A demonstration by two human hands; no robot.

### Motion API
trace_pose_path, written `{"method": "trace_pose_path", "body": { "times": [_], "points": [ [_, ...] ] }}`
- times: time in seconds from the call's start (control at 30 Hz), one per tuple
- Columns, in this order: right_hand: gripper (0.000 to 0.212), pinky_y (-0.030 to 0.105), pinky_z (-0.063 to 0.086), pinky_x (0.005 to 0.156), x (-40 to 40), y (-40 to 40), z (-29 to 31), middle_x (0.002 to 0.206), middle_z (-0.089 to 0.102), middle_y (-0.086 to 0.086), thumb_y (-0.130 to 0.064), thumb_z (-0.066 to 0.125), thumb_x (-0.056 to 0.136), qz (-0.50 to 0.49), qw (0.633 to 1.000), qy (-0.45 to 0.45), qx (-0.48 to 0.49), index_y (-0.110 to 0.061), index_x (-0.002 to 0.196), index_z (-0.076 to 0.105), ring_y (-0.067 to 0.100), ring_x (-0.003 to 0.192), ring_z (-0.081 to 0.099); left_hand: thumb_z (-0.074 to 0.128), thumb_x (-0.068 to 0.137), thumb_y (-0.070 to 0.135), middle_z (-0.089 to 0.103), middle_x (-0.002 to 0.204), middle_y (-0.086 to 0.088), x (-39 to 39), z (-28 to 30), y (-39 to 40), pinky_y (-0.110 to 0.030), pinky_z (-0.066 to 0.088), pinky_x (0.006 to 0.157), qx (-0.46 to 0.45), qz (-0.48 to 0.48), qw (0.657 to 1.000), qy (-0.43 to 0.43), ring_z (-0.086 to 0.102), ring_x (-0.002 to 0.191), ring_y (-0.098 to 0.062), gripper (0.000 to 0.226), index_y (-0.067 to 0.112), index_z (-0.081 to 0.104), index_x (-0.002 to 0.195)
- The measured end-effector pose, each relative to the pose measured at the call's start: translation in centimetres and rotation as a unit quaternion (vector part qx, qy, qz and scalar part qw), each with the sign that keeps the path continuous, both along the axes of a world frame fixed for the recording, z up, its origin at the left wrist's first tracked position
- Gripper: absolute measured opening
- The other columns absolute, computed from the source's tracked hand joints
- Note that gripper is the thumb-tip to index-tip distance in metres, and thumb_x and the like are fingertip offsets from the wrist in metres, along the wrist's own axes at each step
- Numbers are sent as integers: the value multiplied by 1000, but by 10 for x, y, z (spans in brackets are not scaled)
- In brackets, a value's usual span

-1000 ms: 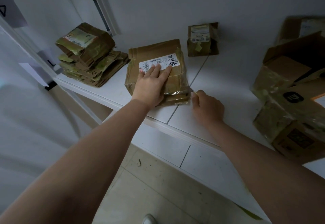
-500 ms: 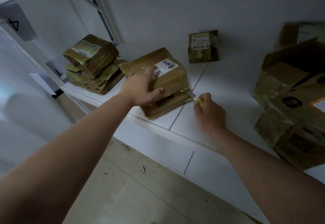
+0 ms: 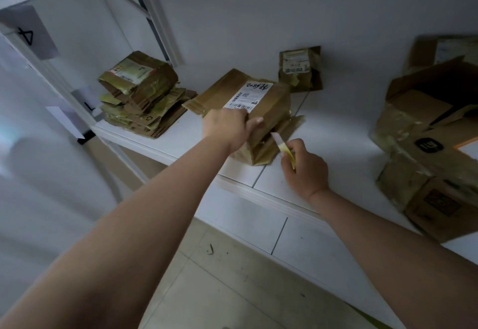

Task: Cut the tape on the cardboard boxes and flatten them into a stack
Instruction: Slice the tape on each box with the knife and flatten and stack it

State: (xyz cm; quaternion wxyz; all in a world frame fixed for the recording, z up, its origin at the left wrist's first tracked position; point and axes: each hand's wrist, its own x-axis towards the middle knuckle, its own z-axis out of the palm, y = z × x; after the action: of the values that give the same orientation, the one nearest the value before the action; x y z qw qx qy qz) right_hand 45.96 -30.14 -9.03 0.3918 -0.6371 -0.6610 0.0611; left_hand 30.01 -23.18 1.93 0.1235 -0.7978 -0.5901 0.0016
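Head view, the only one: person stands at a white counter [image 3: 336,132] w/ both bare arms reaching in. Left hand [image 3: 227,128] is clamped over the near top edge of a brown taped box [image 3: 248,101], thumb out along the edge, fingers wrapped down the far side. The box sits mid-counter, tipped up on its near end, shipping label facing up w/ handwriting on it. Right hand [image 3: 305,167] has a closed grip round a small yellow-handled cutter [image 3: 283,146]; its pale blade points up-left and meets the shiny tape at the box's lower near corner, just beside the left thumb. The flap there looks partly sprung already.

To the left, near the shelf upright, a stack of flattened boxes [image 3: 142,101] lies in a loose pile, well apart from the work. At the back wall stands a small labelled parcel [image 3: 300,68], untouched. On the right, bigger boxes [image 3: 424,147], one w/ its top open, wait their turn.

Step in hand, I'd say: slitting the end seam. To do it well, keep the blade shallow and along the tape line, not into the card. Pull the stroke away from the left thumb, which is v. close to the blade's path, so I'd shift that hand higher up the box first. Hold the box firm so it doesn't skid on the smooth top. Once the tape parts, fold the flaps in, press flat, carry it over to the pile at left.
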Motion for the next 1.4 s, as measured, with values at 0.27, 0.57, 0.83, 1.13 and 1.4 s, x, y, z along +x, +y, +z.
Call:
{"method": "trace_pose_path", "body": {
  "times": [0.27, 0.57, 0.83, 1.13, 1.4],
  "points": [
    [42, 22, 18, 43, -11, -8, -6, 54, 57, 6, -37, 28, 91, 51, 995, -77, 24, -7, 102, 54, 32, 45, 52, 24, 99, 58, 57, 136, 4, -24, 3, 2, -32, 45, 70, -1, -49, 999, 6, 58, 114, -23, 49, 42, 37, 144],
    [40, 22, 21, 45, -19, -11, -4, 52, 50, 1, -35, 28, 93, 65, 993, -95, 20, -6, 104, 54, 29, 43, 48, 20, 99, 56, 59, 132, 2, -29, -8, 3, -36, 50, 74, 19, -61, 998, 7, 60, 109, -24, 51, 40, 35, 146],
    [32, 12, 5, 44, -25, -9, 2, 39, 39, -3, -30, 31, 92, 60, 992, -114, 15, -7, 95, 54, 19, 27, 32, 18, 101, 53, 60, 128, 0, -24, -12, 6, -34, 47, 70, 23, -62, 998, 18, 62, 104, -25, 51, 37, 33, 147],
    [45, 10, 8, 48, -40, -7, -2, 38, 50, 2, -5, 80, 61, -26, 974, -224, 11, -5, 94, 50, 23, 24, 40, 17, 100, 53, 65, 114, 1, -21, -14, 12, -32, 43, 60, 38, -68, 997, 31, 63, 90, -23, 52, 36, 35, 146],
    [30, 30, 31, 58, -37, -19, 8, 91, 67, 10, -18, 31, 99, 23, 967, -241, -76, -10, 128, 34, 31, 71, 60, 17, 102, 51, 62, 124, -1, -19, -11, 8, -31, 42, 63, 36, -69, 996, 39, 63, 97, -26, 51, 35, 35, 146]
  ]
}}
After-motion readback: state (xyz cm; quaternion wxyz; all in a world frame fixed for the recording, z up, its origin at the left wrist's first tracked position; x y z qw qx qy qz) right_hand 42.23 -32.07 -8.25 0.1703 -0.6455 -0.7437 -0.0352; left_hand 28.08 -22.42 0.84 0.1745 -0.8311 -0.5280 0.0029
